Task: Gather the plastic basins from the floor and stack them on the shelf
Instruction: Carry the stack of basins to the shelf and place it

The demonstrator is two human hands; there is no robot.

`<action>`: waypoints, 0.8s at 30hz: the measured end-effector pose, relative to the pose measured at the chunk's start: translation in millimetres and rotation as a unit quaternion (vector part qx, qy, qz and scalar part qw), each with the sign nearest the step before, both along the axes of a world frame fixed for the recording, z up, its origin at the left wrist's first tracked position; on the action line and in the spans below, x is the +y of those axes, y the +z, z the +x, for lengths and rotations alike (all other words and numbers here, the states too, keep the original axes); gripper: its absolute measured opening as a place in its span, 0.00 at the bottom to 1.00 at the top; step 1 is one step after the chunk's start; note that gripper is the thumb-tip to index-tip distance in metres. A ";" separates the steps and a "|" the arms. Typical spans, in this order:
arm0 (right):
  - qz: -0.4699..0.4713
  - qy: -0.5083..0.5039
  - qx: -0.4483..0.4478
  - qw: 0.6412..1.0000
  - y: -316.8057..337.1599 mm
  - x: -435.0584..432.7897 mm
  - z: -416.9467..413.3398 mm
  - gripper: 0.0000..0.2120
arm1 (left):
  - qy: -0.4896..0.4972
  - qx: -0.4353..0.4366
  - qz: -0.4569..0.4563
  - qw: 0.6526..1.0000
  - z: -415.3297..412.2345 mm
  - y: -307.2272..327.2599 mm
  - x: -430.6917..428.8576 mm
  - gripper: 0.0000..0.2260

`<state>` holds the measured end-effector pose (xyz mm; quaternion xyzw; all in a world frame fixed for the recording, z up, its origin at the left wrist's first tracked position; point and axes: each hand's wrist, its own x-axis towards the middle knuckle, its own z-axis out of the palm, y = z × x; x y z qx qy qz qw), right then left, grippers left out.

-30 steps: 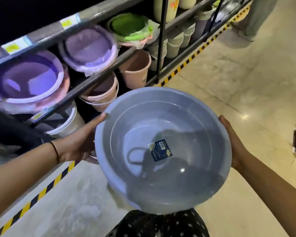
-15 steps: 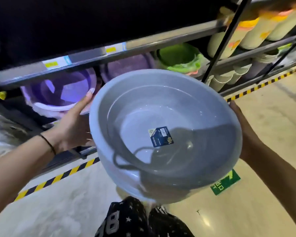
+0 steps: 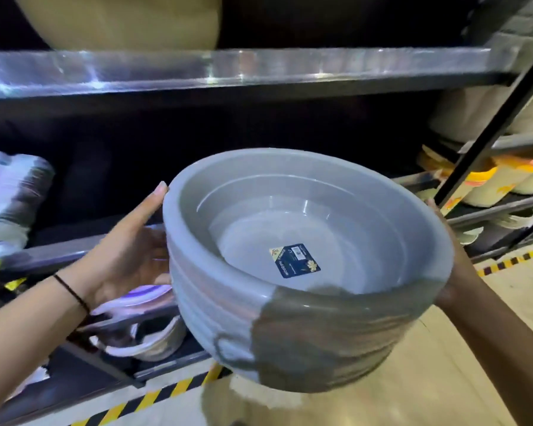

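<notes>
Hands (image 3: 130, 256) flat against stacked basins (image 3: 290, 333)

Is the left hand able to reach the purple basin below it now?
Probably not yet. The purple basin lies close under the left hand with nothing between, but that hand presses one side of the gray basins, the right hand the other.

Nested stack of grey plastic basins (image 3: 360, 192), blue label (image 3: 294, 261) inside, held tilted before the metal shelf (image 3: 259, 67)
</notes>
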<state>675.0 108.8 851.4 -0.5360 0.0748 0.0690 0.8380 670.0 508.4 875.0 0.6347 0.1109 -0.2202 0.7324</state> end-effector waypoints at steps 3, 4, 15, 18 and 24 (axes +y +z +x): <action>-0.001 0.021 -0.019 1.000 10.6 10.6 29.3 0.25 | -0.005 -0.023 0.010 1.000 28.1 7.4 10.7 0.45; 0.009 0.029 -0.037 0.999 11.7 12.7 38.2 0.25 | 0.001 -0.036 0.010 0.999 36.0 8.5 13.7 0.44; 0.056 0.140 -0.119 0.981 4.6 32.4 123.2 0.42 | 0.108 -0.171 0.138 0.969 98.4 -27.2 27.6 0.42; -0.008 0.134 -0.116 0.984 -4.6 38.4 146.5 0.43 | 0.123 -0.188 0.098 0.969 115.8 -46.2 31.6 0.45; -0.037 0.110 -0.138 0.984 -16.2 42.4 198.2 0.19 | 0.105 -0.267 0.150 0.946 146.1 -60.2 44.5 0.11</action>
